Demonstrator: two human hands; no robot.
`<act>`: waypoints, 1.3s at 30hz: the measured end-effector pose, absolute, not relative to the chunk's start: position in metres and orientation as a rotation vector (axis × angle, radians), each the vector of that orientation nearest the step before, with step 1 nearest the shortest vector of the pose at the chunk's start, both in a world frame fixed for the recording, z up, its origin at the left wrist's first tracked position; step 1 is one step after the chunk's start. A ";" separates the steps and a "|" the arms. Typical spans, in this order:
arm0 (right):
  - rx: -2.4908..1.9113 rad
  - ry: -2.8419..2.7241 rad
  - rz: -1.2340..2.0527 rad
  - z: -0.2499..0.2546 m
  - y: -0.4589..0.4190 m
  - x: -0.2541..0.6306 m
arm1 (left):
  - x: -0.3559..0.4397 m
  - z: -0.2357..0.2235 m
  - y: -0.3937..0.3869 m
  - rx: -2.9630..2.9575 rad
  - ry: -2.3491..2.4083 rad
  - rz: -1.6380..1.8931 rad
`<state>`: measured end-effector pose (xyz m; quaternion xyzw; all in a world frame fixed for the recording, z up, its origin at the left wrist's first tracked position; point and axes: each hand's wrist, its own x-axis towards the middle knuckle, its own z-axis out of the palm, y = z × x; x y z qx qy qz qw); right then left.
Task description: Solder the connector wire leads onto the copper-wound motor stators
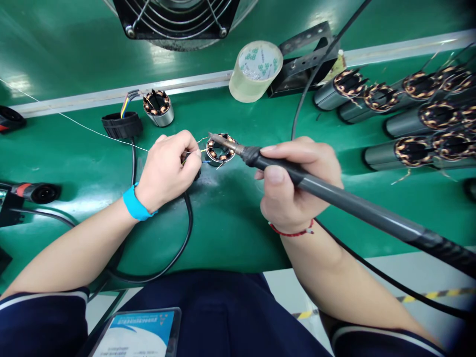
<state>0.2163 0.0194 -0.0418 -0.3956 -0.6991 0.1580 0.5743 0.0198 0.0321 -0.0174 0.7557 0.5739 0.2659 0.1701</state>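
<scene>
My right hand (297, 183) is closed round a dark grey soldering iron (334, 196), held like a pen, its metal tip reaching left over a small copper-wound stator (222, 148) on the green bench. My left hand (167, 168), with a blue wristband, pinches thin coloured wires (203, 156) just left of that stator, fingers pressed together. A thin solder wire (92, 131) runs from the far left toward my left hand.
A second stator (158, 106) and a black ring with coloured leads (122, 124) lie at the back left. A tape roll (256, 70) and black metal bracket (305, 59) stand behind. Several stator cylinders (409, 114) lie at right. A fan (176, 20) sits at top. Black cables cross the bench.
</scene>
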 end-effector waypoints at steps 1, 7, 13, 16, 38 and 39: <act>-0.944 -1.646 0.394 -0.042 0.019 0.216 | 0.020 -0.017 0.032 2.148 1.633 0.751; -0.996 -1.659 0.610 -0.049 0.020 0.210 | 0.020 -0.018 0.032 2.158 1.654 0.743; -0.976 -1.641 0.677 -0.048 0.021 0.201 | 0.021 -0.018 0.032 2.157 1.659 0.742; -0.957 -1.732 0.611 -0.046 0.023 0.200 | 0.020 -0.018 0.032 2.163 1.659 0.739; -0.949 -1.893 0.513 -0.049 0.022 0.176 | 0.015 -0.020 0.031 2.112 1.578 0.830; -0.944 -1.879 0.522 -0.049 0.022 0.174 | 0.014 -0.020 0.032 2.102 1.577 0.888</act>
